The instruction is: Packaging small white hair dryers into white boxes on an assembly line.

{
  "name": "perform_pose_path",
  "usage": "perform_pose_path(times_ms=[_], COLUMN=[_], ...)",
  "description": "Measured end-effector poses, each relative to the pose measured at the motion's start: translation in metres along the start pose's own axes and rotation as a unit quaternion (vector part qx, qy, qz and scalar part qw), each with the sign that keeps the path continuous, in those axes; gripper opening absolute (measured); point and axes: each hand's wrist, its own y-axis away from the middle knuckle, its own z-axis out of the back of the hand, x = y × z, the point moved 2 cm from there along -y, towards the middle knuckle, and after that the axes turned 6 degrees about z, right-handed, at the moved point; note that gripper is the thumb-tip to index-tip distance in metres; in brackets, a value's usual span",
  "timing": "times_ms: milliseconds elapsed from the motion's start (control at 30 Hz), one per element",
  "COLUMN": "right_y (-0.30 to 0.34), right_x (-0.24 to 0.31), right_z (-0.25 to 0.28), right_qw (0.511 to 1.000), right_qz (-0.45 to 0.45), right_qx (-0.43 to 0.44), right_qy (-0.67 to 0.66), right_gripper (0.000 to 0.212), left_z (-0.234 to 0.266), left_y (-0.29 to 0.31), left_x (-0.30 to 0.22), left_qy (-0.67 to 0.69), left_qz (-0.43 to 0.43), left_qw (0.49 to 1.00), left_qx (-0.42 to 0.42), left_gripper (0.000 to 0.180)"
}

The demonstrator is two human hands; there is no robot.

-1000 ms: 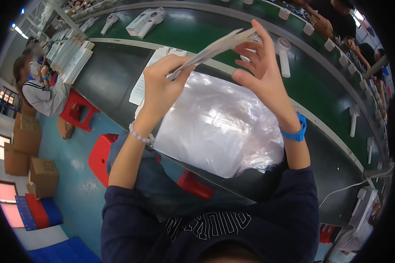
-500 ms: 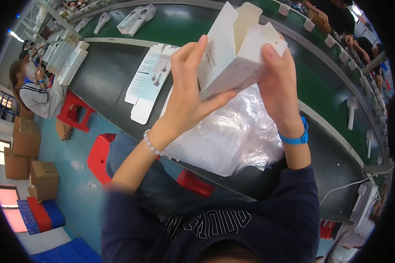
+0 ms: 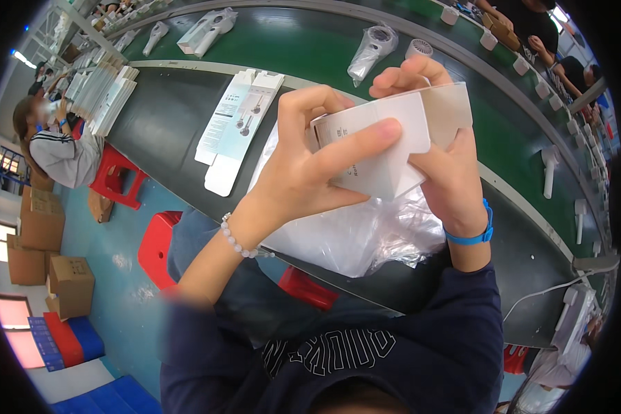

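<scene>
Between both hands I hold a white cardboard box (image 3: 366, 155) above the bench, with a flap (image 3: 448, 109) sticking out at its right end. My left hand (image 3: 307, 155) is closed around the box's left side, its thumb or a finger lying across the printed face. My right hand (image 3: 452, 165) grips the right end, its fingers behind the box and its thumb near the flap. Below them lies a heap of clear plastic bags (image 3: 352, 238) on the bench. A flattened printed carton (image 3: 238, 127) rests left of my left hand.
A green conveyor (image 3: 290, 48) runs behind the dark bench (image 3: 165, 117), carrying bagged handheld fans (image 3: 374, 52). Stacked flat cartons (image 3: 107, 96) stand at the left, near a seated person (image 3: 62, 145). Red stools (image 3: 160, 248) and brown boxes (image 3: 70, 283) are on the floor.
The box has been tipped and turned, so its open end now points right. Both hands have shifted their grip on it. More fans now show on the conveyor behind.
</scene>
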Motion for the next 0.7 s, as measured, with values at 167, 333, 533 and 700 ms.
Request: perform_pose_path(times_ms=[167, 333, 533, 700], right_y=[-0.001, -0.007, -0.011, -0.019], right_x=[-0.009, -0.005, -0.010, -0.007], right_z=[0.004, 0.002, 0.013, 0.005], right_qw=[0.988, 0.975, 0.973, 0.945], right_qz=[0.103, 0.070, 0.126, 0.022], right_qx=[0.060, 0.089, 0.192, 0.241], right_qy=[-0.097, -0.191, 0.012, -0.221], right_gripper=[0.052, 0.046, 0.058, 0.075], left_z=[0.002, 0.011, 0.018, 0.022], left_y=[0.000, 0.003, 0.001, -0.001], left_x=[0.002, 0.012, 0.007, 0.010], left_qy=[0.012, -0.035, -0.075, -0.063], left_qz=[-0.026, -0.063, -0.087, -0.087], left_qw=[1.000, 0.997, 0.993, 0.994], left_qx=[0.008, 0.023, 0.034, 0.000], left_gripper=[0.072, 0.073, 0.065, 0.048])
